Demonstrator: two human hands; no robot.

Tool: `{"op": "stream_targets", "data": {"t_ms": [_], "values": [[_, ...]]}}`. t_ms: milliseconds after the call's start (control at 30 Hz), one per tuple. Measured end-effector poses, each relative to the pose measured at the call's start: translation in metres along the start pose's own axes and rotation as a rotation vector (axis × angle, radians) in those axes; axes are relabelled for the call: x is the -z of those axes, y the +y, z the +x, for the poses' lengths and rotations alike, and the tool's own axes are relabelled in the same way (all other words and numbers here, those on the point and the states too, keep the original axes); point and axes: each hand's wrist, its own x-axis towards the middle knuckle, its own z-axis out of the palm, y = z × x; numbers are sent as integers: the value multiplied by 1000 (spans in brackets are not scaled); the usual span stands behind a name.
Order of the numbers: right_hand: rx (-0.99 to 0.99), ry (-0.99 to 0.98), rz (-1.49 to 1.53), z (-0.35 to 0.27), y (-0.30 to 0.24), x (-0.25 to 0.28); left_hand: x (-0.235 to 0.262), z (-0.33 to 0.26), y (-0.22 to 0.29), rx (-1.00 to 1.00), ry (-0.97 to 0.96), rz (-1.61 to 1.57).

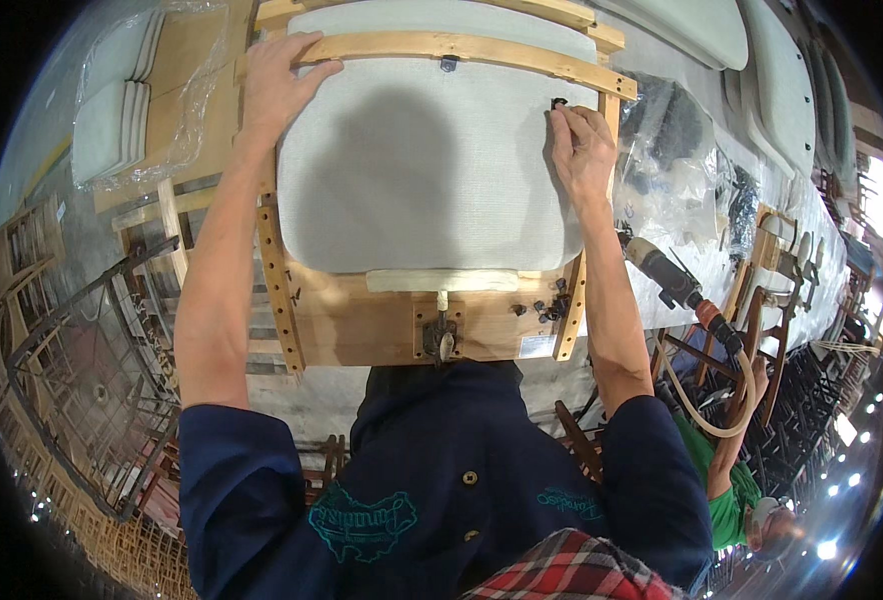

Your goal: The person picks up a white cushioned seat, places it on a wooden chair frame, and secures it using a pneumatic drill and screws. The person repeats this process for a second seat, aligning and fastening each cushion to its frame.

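A pale grey upholstered seat panel [422, 170] lies in a light wooden frame [462, 47] on a wooden jig. My left hand [277, 85] rests flat on the frame's far left corner, fingers spread over the wooden rail. At the panel's right edge my right hand [582, 145] pinches a small dark fastener [560, 103] with its fingertips, close to the frame's right rail. Both forearms reach up from the lower edge in rolled dark blue sleeves.
A wooden base board [382, 320] holds loose dark screws [547, 308] and a clamp [442, 335]. A pneumatic tool with an orange hose [677, 285] lies at the right. Clear plastic bags [672, 170], stacked grey cushions [112, 110] and wooden chair frames surround the bench. Another person in green [737, 495] is at lower right.
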Motion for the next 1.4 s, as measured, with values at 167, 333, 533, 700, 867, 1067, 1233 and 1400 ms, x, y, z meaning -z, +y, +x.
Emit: {"op": "stream_targets", "data": {"t_ms": [167, 333, 533, 700, 867, 1067, 1233, 1400], "values": [[-295, 29, 97, 6, 3, -3, -3, -1, -5, -37, 13, 40], [-509, 63, 58, 27, 8, -17, -6, -3, -8, -85, 51, 48], [-318, 47, 19, 32, 26, -20, -9, -4, -9, -92, 49, 51], [-46, 21, -101, 37, 28, -18, 3, 3, -4, 12, -71, 25], [-244, 72, 80, 31, 28, -26, 9, 7, 16, -6, -19, 4], [-272, 200, 187, 21, 20, -27, -24, 26, 102, -250, 53, -17], [-323, 178, 174, -3, -3, -11, -66, 27, 116, -255, 47, 51], [-396, 159, 301, -31, -27, 2, -69, 21, 120, -202, 102, -35]]}}
